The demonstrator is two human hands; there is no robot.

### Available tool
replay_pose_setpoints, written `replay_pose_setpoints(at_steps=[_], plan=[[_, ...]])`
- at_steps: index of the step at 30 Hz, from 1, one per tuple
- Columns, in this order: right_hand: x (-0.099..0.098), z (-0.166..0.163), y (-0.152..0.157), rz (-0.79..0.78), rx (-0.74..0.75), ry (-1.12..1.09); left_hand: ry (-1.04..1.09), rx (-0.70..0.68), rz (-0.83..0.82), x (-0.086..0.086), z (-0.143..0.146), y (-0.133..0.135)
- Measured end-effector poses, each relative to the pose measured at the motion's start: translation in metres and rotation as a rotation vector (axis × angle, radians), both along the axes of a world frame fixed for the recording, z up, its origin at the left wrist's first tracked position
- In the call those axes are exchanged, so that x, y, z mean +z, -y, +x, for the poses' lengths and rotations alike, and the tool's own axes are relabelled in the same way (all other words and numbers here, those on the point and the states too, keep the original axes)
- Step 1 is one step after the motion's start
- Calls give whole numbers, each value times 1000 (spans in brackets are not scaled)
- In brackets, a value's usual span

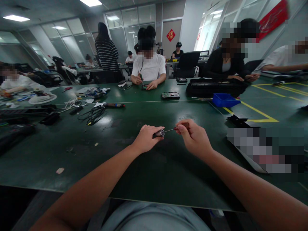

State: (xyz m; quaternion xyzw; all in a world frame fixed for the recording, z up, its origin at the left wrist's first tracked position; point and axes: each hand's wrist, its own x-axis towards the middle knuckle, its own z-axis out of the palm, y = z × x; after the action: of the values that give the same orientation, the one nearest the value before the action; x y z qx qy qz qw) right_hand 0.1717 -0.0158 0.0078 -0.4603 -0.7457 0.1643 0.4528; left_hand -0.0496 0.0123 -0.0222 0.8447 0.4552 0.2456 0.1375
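Observation:
My left hand (pixel 146 139) is closed around a short metal cylinder (pixel 160 132) whose round, open-looking end faces right. My fingers cover most of its body. In my right hand (pixel 196 138) is a small screwdriver (pixel 170 130), gripped by its reddish-brown handle between thumb and fingers. Its thin shaft points left, and the tip lies at the rim of the cylinder's end. Whether the tip touches the metal I cannot tell. Both hands are just above the green tabletop (pixel 168 179).
Across the table a person (pixel 149 67) works on a small part. A hard drive (pixel 170 95), a blue bin (pixel 225 100) and a long black housing (pixel 214 87) stand toward the back. Black cables (pixel 92 115) and a pen-like tool (pixel 114 105) lie left; a pale panel (pixel 250 157) lies right.

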Motion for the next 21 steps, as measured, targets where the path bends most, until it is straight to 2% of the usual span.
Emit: replay_pose_setpoints(at_steps=[5, 13, 21], plan=[[3, 2, -1, 29, -10, 95, -7, 4, -6, -3, -2, -2], [0, 1, -2, -10, -18, -33, -1, -7, -17, -4, -3, -4], [1, 1, -3, -1, 15, 45, -55, -31, -21, -1, -2, -3]])
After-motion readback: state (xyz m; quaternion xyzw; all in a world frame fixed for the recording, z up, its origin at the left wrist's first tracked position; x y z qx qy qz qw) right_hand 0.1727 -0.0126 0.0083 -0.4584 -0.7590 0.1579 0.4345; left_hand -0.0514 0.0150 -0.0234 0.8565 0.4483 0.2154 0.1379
